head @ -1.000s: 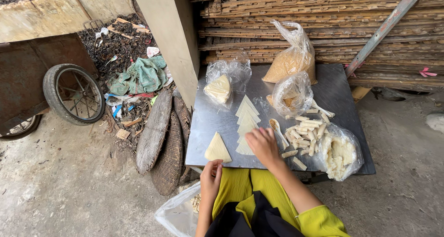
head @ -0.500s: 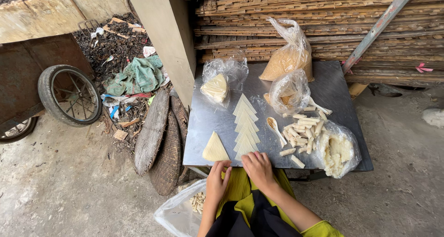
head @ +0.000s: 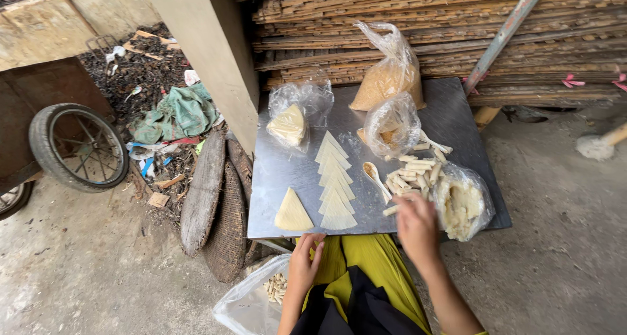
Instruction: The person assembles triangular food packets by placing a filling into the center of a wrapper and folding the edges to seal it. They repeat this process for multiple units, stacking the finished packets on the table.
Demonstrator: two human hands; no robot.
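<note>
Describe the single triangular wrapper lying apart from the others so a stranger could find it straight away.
Start at the grey metal tabletop in front of the stacked timber. Go to its near left corner, just beyond the left hand. The lone triangle lies there, pale yellow and flat. Unlike the overlapping row of triangles to its right, it touches no other piece and is not bagged.

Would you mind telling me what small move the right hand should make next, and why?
Probably close on one pale stick and carry it toward the lone triangle. The right hand is over the near edge of the stick pile, while the left hand waits empty just below that triangle at the tray's front edge.
</note>
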